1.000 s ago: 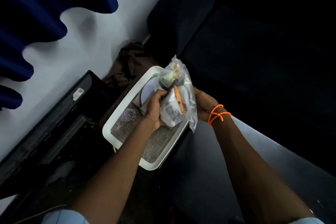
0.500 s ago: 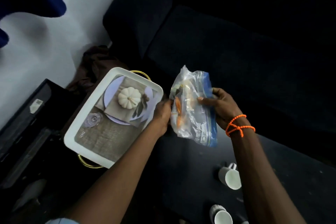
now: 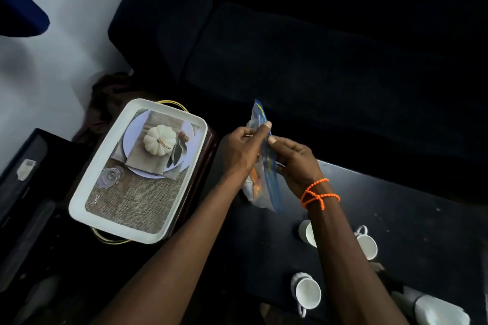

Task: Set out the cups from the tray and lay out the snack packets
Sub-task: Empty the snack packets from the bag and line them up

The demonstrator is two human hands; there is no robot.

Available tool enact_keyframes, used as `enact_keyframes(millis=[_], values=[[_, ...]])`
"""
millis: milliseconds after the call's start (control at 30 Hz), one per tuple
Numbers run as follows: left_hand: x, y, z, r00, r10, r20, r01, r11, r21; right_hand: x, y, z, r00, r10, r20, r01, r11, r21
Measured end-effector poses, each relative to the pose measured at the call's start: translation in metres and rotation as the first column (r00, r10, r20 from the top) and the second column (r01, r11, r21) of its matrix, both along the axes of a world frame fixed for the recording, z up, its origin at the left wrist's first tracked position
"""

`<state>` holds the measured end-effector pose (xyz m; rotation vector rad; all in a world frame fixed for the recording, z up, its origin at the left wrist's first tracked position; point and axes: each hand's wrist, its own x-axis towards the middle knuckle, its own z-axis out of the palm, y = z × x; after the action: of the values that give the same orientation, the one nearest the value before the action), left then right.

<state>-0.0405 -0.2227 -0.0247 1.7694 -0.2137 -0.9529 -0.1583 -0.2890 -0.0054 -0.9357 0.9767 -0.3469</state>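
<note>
Both hands hold a clear zip bag of snack packets (image 3: 261, 187) upright above the dark table (image 3: 396, 208). My left hand (image 3: 244, 147) pinches one side of the bag's blue zip edge, and my right hand (image 3: 294, 159), with an orange bead bracelet on its wrist, pinches the other side. Orange packets show through the plastic. The white tray (image 3: 92, 184) with a pumpkin picture on its floor sits to the left, with no cups in it. Three white cups stand on the table: one (image 3: 306, 232) partly behind my right forearm, one (image 3: 368, 245) to its right, one (image 3: 306, 291) nearer.
A dark sofa (image 3: 317, 60) fills the far side behind the table. A black case (image 3: 26, 179) lies left of the tray, and brown cloth (image 3: 111, 97) sits behind it by the white wall. A pale object (image 3: 438, 311) lies at the table's near right corner.
The bag has come off the tray and over to the table, turned edge-on. Both hands now pinch its zip top. The view has shifted right, showing the tray floor and cups.
</note>
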Motion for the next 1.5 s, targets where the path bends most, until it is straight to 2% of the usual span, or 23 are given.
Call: enact_keyframes(millis=[100, 200, 267, 333, 367, 433, 500, 567, 633, 667, 700, 733, 767, 833, 900, 967, 1033, 1167, 1200, 1267, 1400, 1433, 1500], values=[[-0.007, 0.003, 0.002, 0.991, -0.036, 0.127, 0.038, 0.999, -0.009, -0.006, 0.000, 0.001, 0.999, -0.015, -0.030, 0.015, 1.000, 0.003], [-0.017, 0.004, 0.003, 0.985, 0.032, 0.167, -0.029, 0.999, -0.021, -0.007, -0.003, 0.002, 0.981, -0.151, -0.125, 0.145, 0.988, -0.053], [-0.019, 0.006, 0.005, 0.982, 0.059, 0.181, -0.059, 0.998, -0.007, -0.010, -0.007, 0.003, 0.964, -0.201, -0.173, 0.176, 0.973, -0.151], [-0.014, 0.010, 0.007, 0.943, 0.071, 0.324, -0.086, 0.996, 0.033, -0.014, -0.013, 0.005, 0.933, -0.248, -0.262, 0.148, 0.926, -0.348], [-0.009, 0.013, 0.008, 0.913, 0.091, 0.397, -0.111, 0.994, 0.026, -0.018, -0.016, 0.007, 0.895, -0.288, -0.341, 0.089, 0.864, -0.495], [0.001, 0.019, 0.011, 0.870, 0.154, 0.469, -0.163, 0.986, -0.024, -0.026, -0.019, 0.013, 0.784, -0.411, -0.465, -0.098, 0.657, -0.748], [0.005, 0.023, 0.013, 0.871, 0.170, 0.462, -0.158, 0.985, -0.064, -0.030, -0.018, 0.021, 0.700, -0.491, -0.518, -0.257, 0.504, -0.824], [0.002, 0.024, 0.014, 0.877, 0.148, 0.458, -0.122, 0.989, -0.084, -0.027, -0.008, 0.026, 0.720, -0.509, -0.473, -0.307, 0.377, -0.874], [-0.005, 0.025, 0.013, 0.888, 0.123, 0.444, -0.092, 0.992, -0.091, -0.016, 0.007, 0.031, 0.821, -0.449, -0.354, -0.281, 0.222, -0.934], [-0.007, 0.025, 0.012, 0.889, 0.115, 0.443, -0.086, 0.993, -0.085, -0.009, 0.014, 0.032, 0.868, -0.374, -0.327, -0.271, 0.195, -0.943], [-0.009, 0.025, 0.011, 0.885, 0.114, 0.450, -0.089, 0.993, -0.076, -0.001, 0.017, 0.029, 0.893, -0.286, -0.348, -0.293, 0.218, -0.931], [-0.010, 0.024, 0.011, 0.880, 0.121, 0.458, -0.099, 0.992, -0.072, 0.008, 0.017, 0.025, 0.886, -0.201, -0.417, -0.356, 0.282, -0.891], [-0.011, 0.024, 0.010, 0.878, 0.130, 0.461, -0.108, 0.991, -0.074, 0.016, 0.016, 0.016, 0.836, -0.132, -0.533, -0.461, 0.357, -0.812], [-0.011, 0.026, 0.011, 0.881, 0.141, 0.451, -0.113, 0.990, -0.088, 0.030, 0.015, -0.005, 0.667, -0.023, -0.745, -0.654, 0.460, -0.601], [-0.012, 0.028, 0.010, 0.884, 0.137, 0.447, -0.104, 0.990, -0.097, 0.038, 0.011, -0.028, 0.611, 0.027, -0.791, -0.660, 0.569, -0.491], [-0.013, 0.031, 0.007, 0.885, 0.125, 0.449, -0.091, 0.991, -0.096, 0.039, 0.007, -0.048, 0.559, 0.012, -0.829, -0.669, 0.598, -0.442], [-0.012, 0.033, 0.002, 0.889, 0.111, 0.445, -0.080, 0.993, -0.089, 0.036, 0.008, -0.061, 0.530, -0.024, -0.848, -0.689, 0.571, -0.447], [-0.011, 0.034, -0.005, 0.895, 0.134, 0.426, -0.105, 0.990, -0.092, 0.032, 0.011, -0.049, 0.603, -0.127, -0.788, -0.693, 0.407, -0.595], [-0.011, 0.034, -0.005, 0.898, 0.146, 0.416, -0.118, 0.989, -0.094, 0.030, 0.011, -0.039, 0.609, -0.138, -0.781, -0.693, 0.387, -0.608], [-0.011, 0.032, -0.003, 0.911, 0.181, 0.370, -0.150, 0.982, -0.111, 0.018, 0.012, -0.017, 0.650, -0.163, -0.742, -0.637, 0.417, -0.649], [-0.014, 0.023, -0.002, 0.929, 0.224, 0.294, -0.189, 0.972, -0.141, -0.036, 0.024, 0.043, 0.848, -0.261, -0.461, -0.298, 0.485, -0.822], [-0.014, 0.021, -0.002, 0.931, 0.228, 0.286, -0.193, 0.970, -0.145, -0.051, 0.026, 0.055, 0.875, -0.305, -0.376, -0.200, 0.480, -0.854], [-0.015, 0.017, -0.002, 0.929, 0.231, 0.291, -0.196, 0.970, -0.143, -0.081, 0.021, 0.067, 0.870, -0.439, -0.222, 0.016, 0.476, -0.879]])
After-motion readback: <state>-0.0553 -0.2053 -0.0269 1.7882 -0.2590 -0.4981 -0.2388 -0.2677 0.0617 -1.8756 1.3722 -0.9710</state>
